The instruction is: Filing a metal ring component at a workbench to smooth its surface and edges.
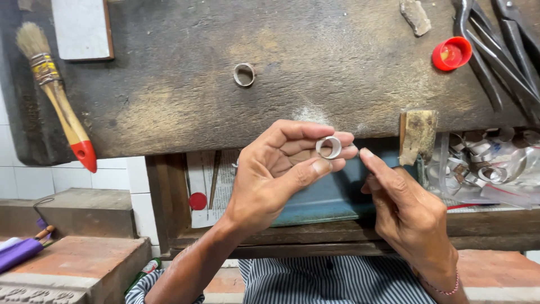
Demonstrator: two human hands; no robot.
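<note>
My left hand (281, 169) holds a silver metal ring (328, 147) pinched between thumb and fingertips, in front of the edge of a worn wooden workbench (169, 101). My right hand (405, 208) is just to the right, fingers extended toward the ring, its fingertip close to it but holding nothing. A second metal ring (244, 74) lies on the bench top above my hands.
A paintbrush with a red-tipped handle (56, 95) lies at the bench's left. A red bottle cap (451, 54) and dark pliers (500, 50) sit at the right. Silver metal strips (495, 163) pile in a drawer on the right. Bricks (79, 259) stand lower left.
</note>
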